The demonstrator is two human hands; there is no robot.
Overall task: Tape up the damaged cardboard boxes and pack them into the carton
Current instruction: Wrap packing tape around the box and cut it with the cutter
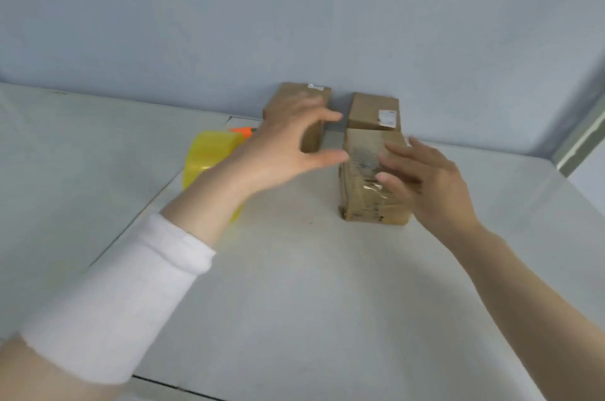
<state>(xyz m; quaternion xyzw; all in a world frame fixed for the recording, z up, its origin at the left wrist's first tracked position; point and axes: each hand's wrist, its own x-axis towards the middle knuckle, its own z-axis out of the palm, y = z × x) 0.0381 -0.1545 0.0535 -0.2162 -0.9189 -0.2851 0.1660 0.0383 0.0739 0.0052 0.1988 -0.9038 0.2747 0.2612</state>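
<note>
Now your taped box [360, 171] lies right of centre, long axis running up-frame toward the wall [294, 7]; your right hand [435, 191] touches it flat-fingered, left hand [284, 145] spread, holding nothing.

Taped box [361, 168] upright mid-table, film wrinkled. Labelled box [370, 111] just behind at 12 o'clock; third box [291, 91] at 10 o'clock, apart. Yellow tape roll [209, 152] at 9 o'clock.

A single wide-angle view from the person's head looks forward and down over a table [294, 302] toward a wall [294, 7] that fills the upper part of the frame. It is close: the left hand [288, 145] and right hand [429, 184] reach in from the lower corners to mid-frame.
</note>
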